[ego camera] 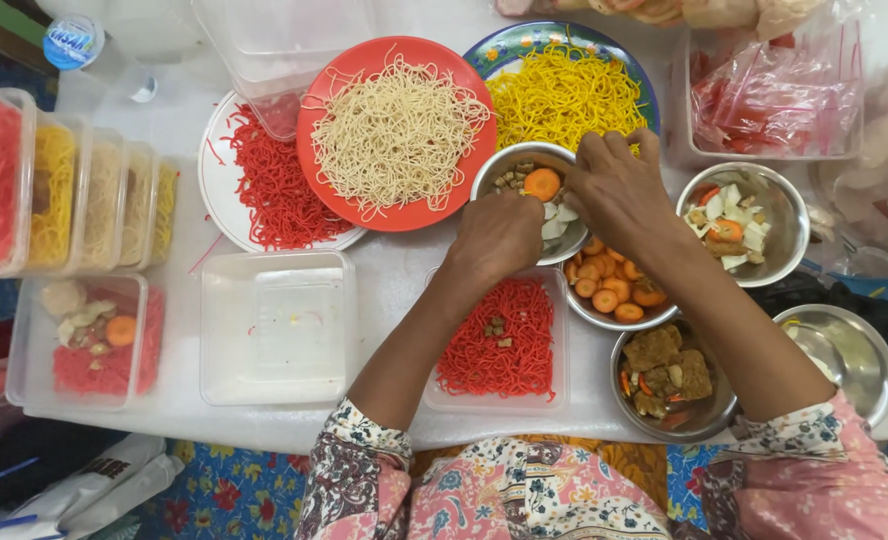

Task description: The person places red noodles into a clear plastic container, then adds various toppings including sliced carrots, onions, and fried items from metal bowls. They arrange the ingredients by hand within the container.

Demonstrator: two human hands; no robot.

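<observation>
1. Both forearms were bare from wrist to near the elbow.
2. The left sleeve (364, 460) was pink with dark paisley-like floral print.
3. The right sleeve (814, 470) matched, seemingly cuffed in a white flowered band.

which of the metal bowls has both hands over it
The steel bowl just below the yellow noodles, holding a carrot slice; both the left hand and right hand reach into it.
</observation>
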